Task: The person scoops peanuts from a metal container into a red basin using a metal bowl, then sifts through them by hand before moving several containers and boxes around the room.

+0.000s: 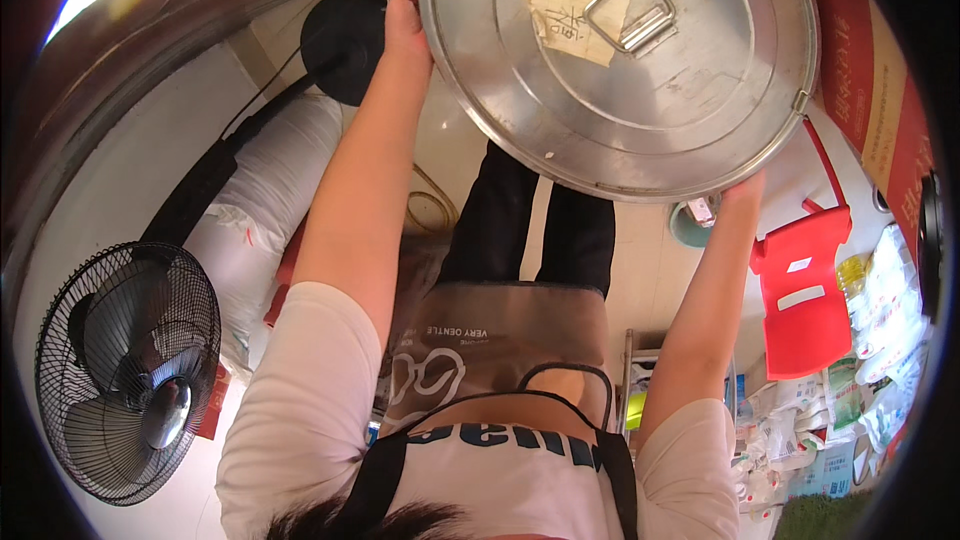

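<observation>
While both forearms are reaching forward, a large round metal lid (620, 95) is filling the upper middle of the view, its far edge running out of frame; whether a vessel is sitting beneath, I cannot tell. On top, a wire handle (640, 38) is lying over the edge of a pale paper label (555, 0), and a small clip (801, 102) is showing on the right rim. The left hand (404, 28) is holding the left edge, fingers close against the metal, not spread wide. The right hand (744, 188) is supporting the lower right edge, mostly hidden by it; how far its fingers are closing, I cannot tell. Main risk, as I am judging it: smooth metal slipping if the hands are bearing unevenly, the right one sitting nearer the body. Nobody is holding the wire handle, so it could swing under a tilt. The broad disc is also blocking the floor beyond, making a stumble or knock possible; a red chair (805, 290) is standing close on the right, a teal bin (688, 230) just below the rim. Farther out, a black fan (130, 375) and white sacks (265, 155) are lining the left, wrapped packages (800, 420) the lower right.
</observation>
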### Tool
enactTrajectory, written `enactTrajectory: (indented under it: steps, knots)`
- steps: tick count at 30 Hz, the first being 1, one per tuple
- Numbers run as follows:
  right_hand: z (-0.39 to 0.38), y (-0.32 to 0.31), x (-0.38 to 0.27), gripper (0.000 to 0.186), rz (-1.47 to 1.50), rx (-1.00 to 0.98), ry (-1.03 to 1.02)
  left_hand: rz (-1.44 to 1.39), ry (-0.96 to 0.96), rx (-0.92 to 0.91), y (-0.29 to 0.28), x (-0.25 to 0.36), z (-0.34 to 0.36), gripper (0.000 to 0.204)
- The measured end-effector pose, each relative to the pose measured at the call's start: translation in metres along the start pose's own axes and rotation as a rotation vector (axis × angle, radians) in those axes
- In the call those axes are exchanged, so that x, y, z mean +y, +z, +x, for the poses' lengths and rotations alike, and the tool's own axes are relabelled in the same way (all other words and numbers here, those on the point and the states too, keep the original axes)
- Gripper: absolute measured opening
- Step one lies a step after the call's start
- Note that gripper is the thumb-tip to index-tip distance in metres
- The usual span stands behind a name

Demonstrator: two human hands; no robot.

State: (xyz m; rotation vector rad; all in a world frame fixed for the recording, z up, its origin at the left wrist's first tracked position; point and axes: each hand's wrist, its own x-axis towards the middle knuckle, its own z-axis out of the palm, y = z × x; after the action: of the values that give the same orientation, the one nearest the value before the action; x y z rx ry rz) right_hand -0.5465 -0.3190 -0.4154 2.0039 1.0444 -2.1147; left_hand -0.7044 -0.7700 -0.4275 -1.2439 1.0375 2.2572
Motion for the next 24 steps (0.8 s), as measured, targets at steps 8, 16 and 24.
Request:
enactTrajectory:
  steps: [8, 16, 24]
  knots:
    - [0.01, -0.02, 0.008, 0.043, 0.042, -0.035, 0.007, 0.296, 0.395, -0.04, 0.02, -0.007, -0.06, 0.039]
    - [-0.002, -0.011, 0.004, 0.047, -0.183, 0.182, -0.417, 0.573, 0.432, 0.045, 0.044, -0.007, -0.07, 0.057]
    - [-0.036, 0.028, -0.004, 0.056, -1.012, 0.447, -0.867, 0.282, 0.367, 0.089, 0.028, -0.004, -0.042, 0.056]
